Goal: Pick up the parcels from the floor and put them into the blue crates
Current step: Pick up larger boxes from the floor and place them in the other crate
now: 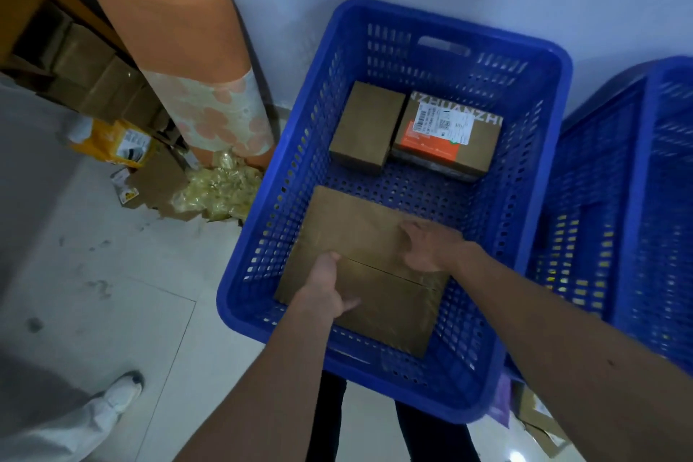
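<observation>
Two bare hands lower a flat cardboard parcel [360, 229] into the near end of a blue crate [296, 161]. The left hand [330, 289] pinches the parcel's near edge, thumb on top. The right hand [431, 244] lies over the right edge, its grip too blurred to tell. A plain box [365, 124] and a labelled box [448, 135] sit apart at the far end. The parcel is best set down flat, short of those boxes, with the fingers then slid out sideways.
</observation>
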Available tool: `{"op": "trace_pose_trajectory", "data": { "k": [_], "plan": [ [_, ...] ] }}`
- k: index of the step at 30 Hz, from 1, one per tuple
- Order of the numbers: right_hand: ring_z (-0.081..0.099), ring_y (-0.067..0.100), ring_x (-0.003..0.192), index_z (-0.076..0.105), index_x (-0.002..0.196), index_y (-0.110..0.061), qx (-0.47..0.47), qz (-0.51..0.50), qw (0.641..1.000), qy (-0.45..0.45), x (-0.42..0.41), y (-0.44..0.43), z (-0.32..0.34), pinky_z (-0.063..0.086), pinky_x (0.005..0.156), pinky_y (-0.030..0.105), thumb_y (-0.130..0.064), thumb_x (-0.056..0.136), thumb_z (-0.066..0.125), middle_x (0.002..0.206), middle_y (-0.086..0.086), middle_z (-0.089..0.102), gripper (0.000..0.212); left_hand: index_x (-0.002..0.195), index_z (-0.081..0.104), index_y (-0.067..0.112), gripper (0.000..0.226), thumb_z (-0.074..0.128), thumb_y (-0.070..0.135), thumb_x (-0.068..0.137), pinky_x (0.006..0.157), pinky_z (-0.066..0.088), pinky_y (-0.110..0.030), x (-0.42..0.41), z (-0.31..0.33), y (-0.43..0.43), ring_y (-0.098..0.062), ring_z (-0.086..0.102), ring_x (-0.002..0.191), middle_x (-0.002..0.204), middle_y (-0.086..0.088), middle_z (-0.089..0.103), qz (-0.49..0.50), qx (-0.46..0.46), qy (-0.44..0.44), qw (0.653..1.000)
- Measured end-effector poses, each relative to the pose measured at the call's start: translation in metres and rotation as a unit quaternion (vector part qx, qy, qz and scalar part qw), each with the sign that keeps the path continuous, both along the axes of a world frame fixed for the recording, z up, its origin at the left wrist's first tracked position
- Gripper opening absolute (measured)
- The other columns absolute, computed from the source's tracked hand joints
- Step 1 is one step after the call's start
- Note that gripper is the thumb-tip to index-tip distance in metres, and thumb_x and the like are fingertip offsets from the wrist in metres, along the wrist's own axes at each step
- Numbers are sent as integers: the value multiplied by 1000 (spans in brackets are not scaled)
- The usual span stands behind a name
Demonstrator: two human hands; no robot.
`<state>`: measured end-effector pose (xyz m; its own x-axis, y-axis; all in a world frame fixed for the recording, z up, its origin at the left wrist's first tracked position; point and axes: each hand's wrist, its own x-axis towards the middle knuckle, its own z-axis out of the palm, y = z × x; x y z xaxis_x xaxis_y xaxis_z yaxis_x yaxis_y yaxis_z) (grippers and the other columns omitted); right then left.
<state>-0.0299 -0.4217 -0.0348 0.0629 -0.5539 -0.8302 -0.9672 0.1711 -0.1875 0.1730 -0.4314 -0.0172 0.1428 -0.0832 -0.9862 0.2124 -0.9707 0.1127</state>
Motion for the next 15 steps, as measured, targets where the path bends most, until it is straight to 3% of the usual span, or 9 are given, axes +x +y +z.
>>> {"op": "trace_pose_trajectory", "data": {
  "k": [3,6,10,15],
  "plan": [
    [16,27,148,4,158,-17,43,-4,999,-10,0,29,36,20,120,42,-39,98,37,165,6,8,73,153,32,20,64,61,28,96,99,50,-57,-4,35,-4,-44,50,123,147,-25,39,-25,-30,7,999],
    [22,29,146,7,158,-18,46,-15,999,-14,1,56,75,24,118,43,-48,99,38,163,6,15,73,153,30,13,66,59,30,96,91,52,-55,-6,74,-4,-43,56,108,139,-28,45,-34,-61,28,997],
    [42,29,133,27,152,-18,18,-51,998,-26,2,93,116,39,106,42,-45,95,44,152,7,37,65,148,34,3,58,54,27,99,94,50,-53,-7,126,9,-39,60,106,134,-27,50,-47,-100,45,993],
    [44,29,132,30,151,-15,5,-65,998,-24,6,126,148,41,105,43,-45,96,43,151,7,39,64,136,48,0,44,41,29,104,107,44,-48,-6,170,30,-32,63,116,130,-20,62,-122,-131,70,981]
  ]
}}
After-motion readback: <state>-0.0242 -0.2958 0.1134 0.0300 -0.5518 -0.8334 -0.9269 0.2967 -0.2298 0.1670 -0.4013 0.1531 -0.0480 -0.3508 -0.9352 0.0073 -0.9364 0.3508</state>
